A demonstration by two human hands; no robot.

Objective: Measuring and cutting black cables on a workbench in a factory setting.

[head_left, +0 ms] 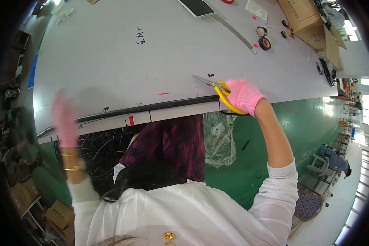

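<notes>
Scissors (222, 95) with yellow handles are gripped in my right hand (244, 96), which wears a pink knitted glove. Their narrow metal blades lie over the table, pointing left and slightly away from me. Along the table's near edge runs a long black tube (164, 105), its right end beside the scissor handles. My left hand (65, 121), also in a pink glove, is over the tube's left part, smeared by motion. I cannot tell if it touches the tube. Marks in red and black dot the white table (110, 74) around the tube.
At the far right, black tape rolls (264, 43) lie near an open cardboard box (305, 24). A phone (197, 7) and a metal ruler (235, 33) are at the back. Below the table edge are dark coiled tubing (102, 151) and a clear plastic bag (219, 141).
</notes>
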